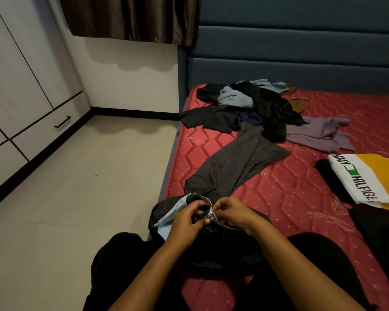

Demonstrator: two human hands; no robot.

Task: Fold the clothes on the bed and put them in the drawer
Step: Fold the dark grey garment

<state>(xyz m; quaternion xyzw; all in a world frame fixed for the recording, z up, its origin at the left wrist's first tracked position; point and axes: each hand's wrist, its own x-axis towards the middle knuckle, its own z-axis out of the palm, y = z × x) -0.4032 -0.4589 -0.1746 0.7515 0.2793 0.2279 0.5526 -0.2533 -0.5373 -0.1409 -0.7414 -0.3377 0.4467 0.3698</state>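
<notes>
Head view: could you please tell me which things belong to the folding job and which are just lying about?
Job: grey trousers, pinched at the waistband by left hand and right hand; unfolded pile; lilac garment; folded shirt; drawer; bed.
Just there: curtain; headboard; floor.

Bed (290,209): red quilted mattress, blue padded headboard (301,52) at the far end. What we see lying on it:

Tangled pile (263,108) at the far left corner, with black, light blue, navy and brown pieces overlapping. One dark piece reaches the left mattress edge.

Grey trousers (229,167) run from the pile toward the near edge – legs flat on the mattress.

Lilac garment (319,135) sits just right of the pile, touching it.

Folded white-and-yellow shirt (373,176) with lettering is further right, resting partly on a black piece (332,180).

Another black garment (382,234) lies by the right frame edge – we can't tell what it is.
</notes>
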